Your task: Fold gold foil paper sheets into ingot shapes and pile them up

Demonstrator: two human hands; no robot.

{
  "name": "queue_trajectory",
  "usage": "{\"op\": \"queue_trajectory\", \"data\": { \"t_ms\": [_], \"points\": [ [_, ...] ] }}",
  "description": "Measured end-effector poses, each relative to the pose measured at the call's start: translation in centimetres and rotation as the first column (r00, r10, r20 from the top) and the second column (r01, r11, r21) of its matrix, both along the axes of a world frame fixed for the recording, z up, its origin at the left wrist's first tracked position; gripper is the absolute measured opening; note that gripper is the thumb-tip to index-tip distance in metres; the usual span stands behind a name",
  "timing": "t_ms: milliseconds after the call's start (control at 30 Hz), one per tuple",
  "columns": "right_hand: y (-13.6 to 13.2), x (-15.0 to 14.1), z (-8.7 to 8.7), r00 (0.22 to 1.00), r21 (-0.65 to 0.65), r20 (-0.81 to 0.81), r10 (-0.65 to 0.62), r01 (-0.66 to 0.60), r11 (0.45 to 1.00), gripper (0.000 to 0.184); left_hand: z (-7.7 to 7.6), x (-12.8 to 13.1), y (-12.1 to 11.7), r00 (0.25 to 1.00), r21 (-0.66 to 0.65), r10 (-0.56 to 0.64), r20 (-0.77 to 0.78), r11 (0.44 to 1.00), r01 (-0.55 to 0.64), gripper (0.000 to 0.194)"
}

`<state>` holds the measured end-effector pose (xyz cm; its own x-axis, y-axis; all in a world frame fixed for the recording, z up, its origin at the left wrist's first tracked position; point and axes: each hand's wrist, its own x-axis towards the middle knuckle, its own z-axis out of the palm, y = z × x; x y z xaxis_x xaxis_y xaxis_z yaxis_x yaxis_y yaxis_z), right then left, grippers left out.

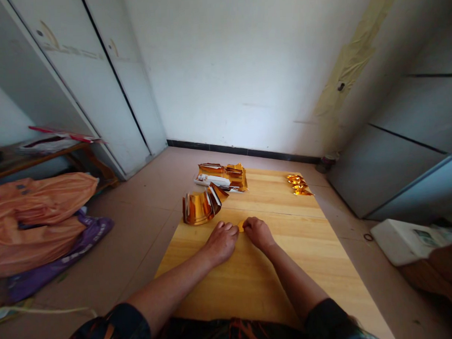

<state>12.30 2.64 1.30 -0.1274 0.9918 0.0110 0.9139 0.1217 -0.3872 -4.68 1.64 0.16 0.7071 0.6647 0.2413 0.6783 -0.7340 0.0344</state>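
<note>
My left hand (221,241) and my right hand (258,233) rest together on a wooden table (311,265), fingers curled and pinching a small piece of gold foil paper (242,225) between them. Just beyond my left hand stands a fanned stack of gold foil sheets (200,206). Farther back lies another pile of gold and white sheets (222,177). Several small folded gold pieces (298,185) sit at the table's far right corner.
Orange and purple bags (38,220) lie on the floor to the left, below a low shelf (55,150). A white box (402,240) sits at the right. White cabinet doors (97,85) and a wall stand behind.
</note>
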Motion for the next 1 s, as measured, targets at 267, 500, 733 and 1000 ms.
{"op": "queue_trajectory", "data": {
  "t_ms": [267, 500, 733, 1000],
  "points": [
    [1.3, 0.1, 0.3, 0.999, -0.163, -0.027, -0.033, 0.028, 0.986, 0.017, -1.3, -2.2, 0.0, 0.983, -0.026, -0.006, 0.185, 1.000, 0.011, 0.027],
    [0.6, -1.4, 1.4, 0.989, -0.193, 0.080, -0.122, 0.136, 0.972, 0.020, -1.6, -2.8, 0.0, 0.967, -0.003, -0.035, 0.252, 0.999, 0.037, 0.024],
    [0.2, -2.4, 2.0, 0.976, -0.198, 0.154, -0.152, 0.181, 0.963, 0.037, -1.3, -2.6, -0.4, 0.968, -0.005, -0.004, 0.249, 1.000, 0.005, 0.028],
    [0.4, -2.1, 1.5, 0.983, -0.221, 0.099, -0.156, 0.174, 0.960, 0.025, -1.1, -2.3, -0.6, 0.977, -0.039, 0.049, 0.206, 0.998, -0.042, 0.029]
  ]
}}
